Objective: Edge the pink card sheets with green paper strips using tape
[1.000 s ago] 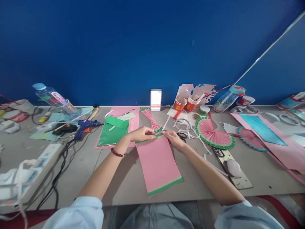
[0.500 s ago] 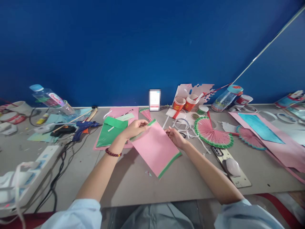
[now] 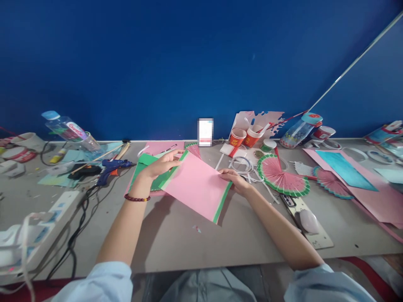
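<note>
Between my hands I hold a pink paper sheet point(image 3: 197, 184) with a green strip along its left edge and another along its right. My left hand point(image 3: 163, 164) is closed on the upper left edge, with a dark red bead bracelet on that wrist. My right hand point(image 3: 235, 181) grips the right edge near the upper corner; some of its fingers are hidden behind the paper. The sheet is raised over the table and tilted. Partly behind my left hand lies green paper point(image 3: 146, 161) on another pink sheet.
At left are a blue glue gun point(image 3: 111, 167), a plastic bottle point(image 3: 67, 128) and a white power strip point(image 3: 53, 230) with trailing cables. To the right lie a watermelon-patterned paper fan point(image 3: 283, 178), red paper cups point(image 3: 237, 137), a phone point(image 3: 317, 241) with a white mouse point(image 3: 309, 221), and pink sheets.
The pink sheet has turned and shifted left, lying more level between my hands. My left hand has moved left and up; my right hand now grips the sheet's right edge.
</note>
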### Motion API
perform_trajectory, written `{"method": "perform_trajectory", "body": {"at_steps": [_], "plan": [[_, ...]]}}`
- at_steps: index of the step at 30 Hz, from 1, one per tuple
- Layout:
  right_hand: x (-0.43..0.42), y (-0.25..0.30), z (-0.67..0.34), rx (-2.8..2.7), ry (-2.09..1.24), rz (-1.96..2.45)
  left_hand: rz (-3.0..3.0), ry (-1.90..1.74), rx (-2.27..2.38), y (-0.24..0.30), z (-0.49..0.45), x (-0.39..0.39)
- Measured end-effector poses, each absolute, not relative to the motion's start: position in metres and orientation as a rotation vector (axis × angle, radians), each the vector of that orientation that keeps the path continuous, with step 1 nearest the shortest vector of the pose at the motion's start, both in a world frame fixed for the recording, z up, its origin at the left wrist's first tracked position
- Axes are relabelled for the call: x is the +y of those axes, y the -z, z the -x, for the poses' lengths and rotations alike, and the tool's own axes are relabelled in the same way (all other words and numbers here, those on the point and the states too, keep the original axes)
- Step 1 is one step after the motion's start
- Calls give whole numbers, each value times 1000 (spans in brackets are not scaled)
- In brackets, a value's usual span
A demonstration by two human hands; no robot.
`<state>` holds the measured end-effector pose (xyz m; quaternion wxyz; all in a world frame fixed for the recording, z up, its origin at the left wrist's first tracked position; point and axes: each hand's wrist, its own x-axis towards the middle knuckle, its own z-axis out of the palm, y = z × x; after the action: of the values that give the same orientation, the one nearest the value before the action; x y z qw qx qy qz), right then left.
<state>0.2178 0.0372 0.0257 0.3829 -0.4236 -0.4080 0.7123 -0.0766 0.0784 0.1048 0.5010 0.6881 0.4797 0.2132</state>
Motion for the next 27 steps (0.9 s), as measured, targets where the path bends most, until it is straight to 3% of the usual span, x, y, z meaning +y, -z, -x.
{"method": "perform_trajectory", "body": {"at_steps": [27], "plan": [[48,-20,-229,-1017,-1700,1045,-1615,-279,1064,-102,78,78]]}}
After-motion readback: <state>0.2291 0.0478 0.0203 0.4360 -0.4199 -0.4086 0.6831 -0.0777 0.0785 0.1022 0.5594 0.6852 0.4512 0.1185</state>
